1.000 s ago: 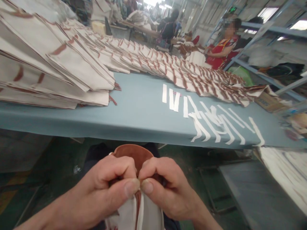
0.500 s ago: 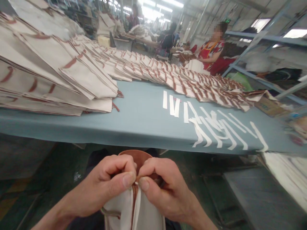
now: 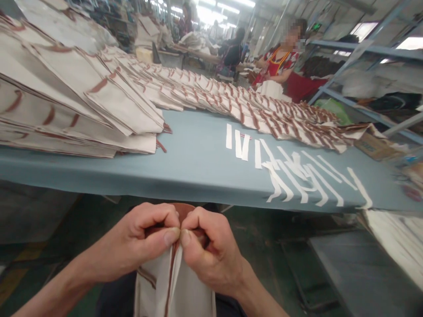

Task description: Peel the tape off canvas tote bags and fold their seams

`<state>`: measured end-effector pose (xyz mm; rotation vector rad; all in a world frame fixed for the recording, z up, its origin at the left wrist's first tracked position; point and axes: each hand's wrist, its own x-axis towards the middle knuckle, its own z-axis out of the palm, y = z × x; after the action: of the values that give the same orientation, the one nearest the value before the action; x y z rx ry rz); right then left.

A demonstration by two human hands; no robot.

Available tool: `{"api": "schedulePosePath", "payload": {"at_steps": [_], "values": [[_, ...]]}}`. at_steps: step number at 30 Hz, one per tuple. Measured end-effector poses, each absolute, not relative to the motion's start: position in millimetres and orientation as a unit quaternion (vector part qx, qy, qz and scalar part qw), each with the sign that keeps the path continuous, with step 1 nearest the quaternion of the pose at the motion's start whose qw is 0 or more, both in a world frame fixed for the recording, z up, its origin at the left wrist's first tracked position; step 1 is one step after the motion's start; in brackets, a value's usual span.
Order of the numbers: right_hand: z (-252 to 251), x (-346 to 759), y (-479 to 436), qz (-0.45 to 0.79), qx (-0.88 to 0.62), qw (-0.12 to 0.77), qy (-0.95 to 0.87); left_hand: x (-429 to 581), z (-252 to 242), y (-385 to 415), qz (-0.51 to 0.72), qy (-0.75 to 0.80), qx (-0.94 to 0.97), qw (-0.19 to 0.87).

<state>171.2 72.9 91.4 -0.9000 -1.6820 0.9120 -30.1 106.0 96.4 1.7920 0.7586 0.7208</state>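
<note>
Close in front of me is a cream fabric piece (image 3: 196,281) with brown edging, folded so that two edges meet in the middle. My left hand (image 3: 150,240) pinches the top of one edge between thumb and bent forefinger. Right against it, my right hand (image 3: 209,244) pinches the other edge in the same way. The thumb tips nearly touch, and what lies between them is hidden. A round brown surface (image 3: 184,210) shows just behind my knuckles.
A blue-grey table (image 3: 194,154) stretches across ahead. On it lie white strips (image 3: 244,147), a stack of cream pieces with brown trim (image 3: 72,97) at left, and a long overlapping row (image 3: 231,99) behind. A person in a red apron (image 3: 280,61) stands beyond; shelving (image 3: 357,105) is at right.
Both hands have shifted slightly left and up in view, still pinching the cream fabric piece. The person in the red apron has leaned to the left.
</note>
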Motion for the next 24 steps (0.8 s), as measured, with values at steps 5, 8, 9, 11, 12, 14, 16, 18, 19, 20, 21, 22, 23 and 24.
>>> {"api": "schedulePosePath", "payload": {"at_steps": [5, 8, 9, 11, 12, 14, 16, 18, 19, 20, 21, 22, 23, 24], "values": [[92.9, 180.6, 80.7, 0.331, -0.323, 0.459, -0.759, -39.1, 100.6, 113.5, 0.261, 0.281, 0.743, 0.548], [94.6, 185.0, 83.7, 0.310, -0.309, 0.425, -0.792, -44.7, 99.2, 118.2, 0.223, 0.281, 0.747, 0.560], [94.7, 186.1, 84.4, 0.310, -0.306, 0.413, -0.800, -46.3, 98.3, 118.8, 0.211, 0.280, 0.749, 0.562], [94.1, 187.4, 85.5, 0.316, -0.301, 0.392, -0.810, -48.7, 97.0, 117.7, 0.195, 0.279, 0.752, 0.564], [93.4, 187.7, 85.9, 0.320, -0.301, 0.383, -0.812, -49.7, 96.8, 116.0, 0.188, 0.281, 0.752, 0.566], [91.7, 187.8, 86.2, 0.324, -0.303, 0.375, -0.814, -51.8, 96.7, 110.3, 0.173, 0.295, 0.752, 0.563], [90.7, 188.6, 85.8, 0.332, -0.306, 0.371, -0.811, -54.9, 96.1, 102.6, 0.163, 0.305, 0.759, 0.551], [91.4, 191.2, 84.6, 0.345, -0.307, 0.362, -0.810, -58.5, 93.9, 94.1, 0.165, 0.309, 0.777, 0.523], [92.4, 193.3, 83.6, 0.350, -0.305, 0.355, -0.811, -59.9, 92.5, 89.9, 0.166, 0.313, 0.788, 0.504], [93.7, 195.6, 82.2, 0.352, -0.304, 0.349, -0.814, -60.8, 91.1, 85.7, 0.167, 0.319, 0.800, 0.480], [95.3, 198.0, 80.4, 0.350, -0.302, 0.341, -0.818, -60.8, 89.9, 81.8, 0.167, 0.326, 0.814, 0.451], [96.8, 200.0, 78.3, 0.342, -0.302, 0.335, -0.824, -59.9, 89.1, 78.1, 0.170, 0.330, 0.829, 0.419], [98.3, 201.5, 75.9, 0.330, -0.303, 0.328, -0.832, -58.0, 88.8, 74.7, 0.177, 0.330, 0.843, 0.385], [99.5, 202.3, 73.4, 0.313, -0.306, 0.324, -0.839, -55.3, 89.0, 71.6, 0.190, 0.327, 0.857, 0.351]]}}
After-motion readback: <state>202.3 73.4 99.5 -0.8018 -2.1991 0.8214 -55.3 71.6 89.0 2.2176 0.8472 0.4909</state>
